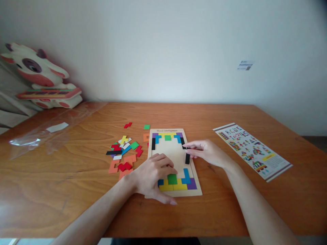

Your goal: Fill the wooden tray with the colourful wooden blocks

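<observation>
Black bar (187, 159), long axis running near to far, is pinched at its far end by the right hand (211, 153), with the left hand (154, 168) loosely spread to its left.

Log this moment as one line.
right hand: touching black piece | left hand: over wooden board | loose pieces: left of board | printed sheet: right of board

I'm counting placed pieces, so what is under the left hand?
The left hand is over a pale wooden puzzle board; a flat blue piece, flat green piece and flat yellow piece show beside it. Any pieces fully covered cannot be seen.
</observation>
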### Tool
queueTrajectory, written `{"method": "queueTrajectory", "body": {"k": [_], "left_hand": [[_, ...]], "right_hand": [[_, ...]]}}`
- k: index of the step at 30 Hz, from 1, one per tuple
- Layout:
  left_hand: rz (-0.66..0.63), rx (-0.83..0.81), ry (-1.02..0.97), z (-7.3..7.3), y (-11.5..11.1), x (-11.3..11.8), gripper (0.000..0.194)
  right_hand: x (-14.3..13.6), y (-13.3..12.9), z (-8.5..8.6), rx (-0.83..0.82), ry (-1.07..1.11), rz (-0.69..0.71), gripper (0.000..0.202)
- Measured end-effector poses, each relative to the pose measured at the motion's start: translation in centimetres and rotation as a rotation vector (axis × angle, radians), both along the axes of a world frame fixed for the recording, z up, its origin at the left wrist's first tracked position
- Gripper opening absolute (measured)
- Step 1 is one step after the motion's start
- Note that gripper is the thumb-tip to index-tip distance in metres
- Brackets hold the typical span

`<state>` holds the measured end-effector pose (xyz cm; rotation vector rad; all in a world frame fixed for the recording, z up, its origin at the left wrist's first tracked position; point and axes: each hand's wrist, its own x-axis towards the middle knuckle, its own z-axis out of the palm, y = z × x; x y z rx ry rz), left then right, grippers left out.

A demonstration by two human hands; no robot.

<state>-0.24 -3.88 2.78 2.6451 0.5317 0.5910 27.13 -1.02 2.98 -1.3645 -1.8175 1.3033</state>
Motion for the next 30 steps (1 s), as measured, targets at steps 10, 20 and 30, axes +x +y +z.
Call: {"method": "queueTrajectory", "body": {"k": [10, 20, 30], "left_hand": [[-0.037, -0.018, 0.047, -0.3, -0.1, -0.1, 0.062], [-0.032, -0.018, 0.048, -0.7, 0.1, -0.2, 0.062], [-0.029, -0.019, 0.036, -0.6, 0.1, -0.3, 0.060]], "right_hand": [[0.3, 0.1, -0.7, -0.003, -0.082, 0.004, 0.035], [-0.2, -0.1, -0.4, 0.134, -0.194, 0.146, 0.039], [0.4, -0.3, 0.3, 0.067, -0.262, 0.157, 0.046]]}}
